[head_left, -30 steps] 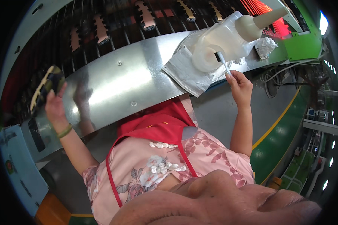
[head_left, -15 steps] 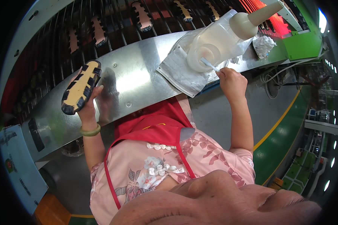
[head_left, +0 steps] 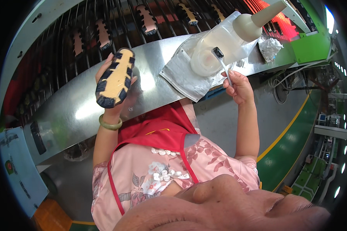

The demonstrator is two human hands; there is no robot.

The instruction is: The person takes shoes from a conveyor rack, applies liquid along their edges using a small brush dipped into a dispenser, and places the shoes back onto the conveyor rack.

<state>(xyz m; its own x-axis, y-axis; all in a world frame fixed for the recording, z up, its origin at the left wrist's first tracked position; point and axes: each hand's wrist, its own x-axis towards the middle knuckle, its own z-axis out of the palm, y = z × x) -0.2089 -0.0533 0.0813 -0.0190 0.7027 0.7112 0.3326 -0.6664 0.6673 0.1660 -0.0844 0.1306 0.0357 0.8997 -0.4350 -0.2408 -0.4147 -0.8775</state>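
My left hand point(head_left: 128, 99) grips a shoe point(head_left: 116, 77) with its sole side up. The sole is beige, and black strap ends are folded over its rim. Fingers and thumb close round its sides above the metal ledge. My right hand point(head_left: 240, 86) pinches the pale handle of a small brush point(head_left: 225, 69) with a dark head. The brush head is raised in front of a translucent plastic bottle point(head_left: 219, 40) with a cream nozzle cap point(head_left: 247, 27). That bottle leans over a grey-white cloth or sheet point(head_left: 189, 75) on the ledge.
Beyond the metal ledge point(head_left: 75, 106) runs a rack of dark bars point(head_left: 123, 29), with several similar shoes point(head_left: 146, 20) on it. Crumpled white material point(head_left: 271, 48) lies right of the bottle, near a green machine part point(head_left: 310, 47). A light-blue box point(head_left: 21, 169) stands at lower left.
My left hand has moved right with the shoe, which now stands more upright in view. My right hand has drawn the brush out of the bottle's round opening, and its dark head now shows.
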